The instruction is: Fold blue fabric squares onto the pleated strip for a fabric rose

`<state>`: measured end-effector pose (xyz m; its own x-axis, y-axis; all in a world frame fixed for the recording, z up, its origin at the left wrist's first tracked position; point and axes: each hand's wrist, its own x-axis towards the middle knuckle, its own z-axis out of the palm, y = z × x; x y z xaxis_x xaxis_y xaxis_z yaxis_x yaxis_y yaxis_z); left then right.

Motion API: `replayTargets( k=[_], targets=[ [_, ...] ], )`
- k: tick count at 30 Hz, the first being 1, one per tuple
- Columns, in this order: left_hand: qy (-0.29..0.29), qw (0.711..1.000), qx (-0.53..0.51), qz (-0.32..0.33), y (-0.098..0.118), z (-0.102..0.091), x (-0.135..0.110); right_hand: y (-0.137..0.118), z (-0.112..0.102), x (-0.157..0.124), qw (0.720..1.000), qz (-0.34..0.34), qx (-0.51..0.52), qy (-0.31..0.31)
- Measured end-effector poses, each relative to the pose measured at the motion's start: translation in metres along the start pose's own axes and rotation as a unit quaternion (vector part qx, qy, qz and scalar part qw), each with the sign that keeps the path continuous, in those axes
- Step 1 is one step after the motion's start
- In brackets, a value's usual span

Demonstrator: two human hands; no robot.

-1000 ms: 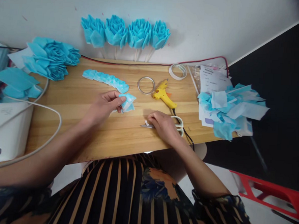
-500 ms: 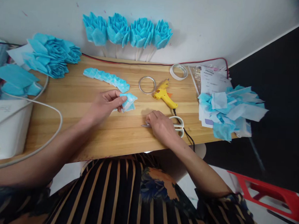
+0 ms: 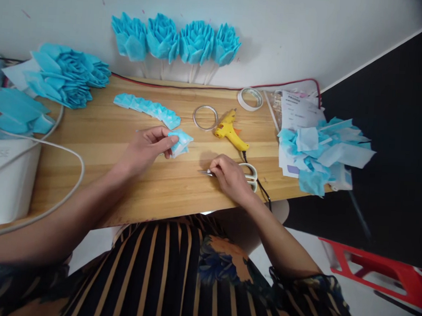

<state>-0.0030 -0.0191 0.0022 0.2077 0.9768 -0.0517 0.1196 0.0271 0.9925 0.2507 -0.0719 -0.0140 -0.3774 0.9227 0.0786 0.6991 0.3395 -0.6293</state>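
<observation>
My left hand (image 3: 149, 147) pinches a folded piece of light-blue crepe paper (image 3: 182, 143) between thumb and fingers, just above the wooden table. Behind it lies a row of folded light-blue paper pieces (image 3: 147, 109). My right hand (image 3: 227, 175) is over white-handled scissors (image 3: 252, 172), its fingers closed around their middle. The blade tips show left of the fingers, pointing left, and the handle loops show to the right. Beyond this hand a yellow glue gun (image 3: 232, 133) lies on its side, near a thin silvery ring (image 3: 205, 118).
Several blue paper flowers (image 3: 196, 42) on sticks stand along the wall; more flowers (image 3: 68, 75) lie at left. A white box (image 3: 7, 179) with a cable sits front left. Right hold a tape roll (image 3: 250, 99), papers (image 3: 299, 111) and loose blue paper pieces (image 3: 326, 150).
My right hand has shifted slightly right along the scissors, so more of the blades shows. The left hand still holds the folded paper. The whole view has moved a little.
</observation>
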Motion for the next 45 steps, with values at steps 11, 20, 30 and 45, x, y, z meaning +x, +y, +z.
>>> replayTargets(
  k=[11,20,30,45],
  targets=[
    [0.003,1.000,0.007,0.006,-0.001,0.000,0.000,-0.005,0.012,0.000,0.996,0.065,-0.056,0.016],
    [0.004,1.000,0.009,-0.004,0.001,0.001,0.000,-0.009,0.012,-0.002,0.998,0.043,-0.011,0.042],
    [-0.072,0.997,0.011,0.012,0.001,0.001,-0.002,0.006,-0.070,-0.040,0.976,-0.023,-0.196,-0.094],
    [-0.293,0.937,0.123,0.148,0.023,0.031,-0.038,-0.008,-0.012,-0.034,0.938,0.046,-0.342,0.015]
  ],
)
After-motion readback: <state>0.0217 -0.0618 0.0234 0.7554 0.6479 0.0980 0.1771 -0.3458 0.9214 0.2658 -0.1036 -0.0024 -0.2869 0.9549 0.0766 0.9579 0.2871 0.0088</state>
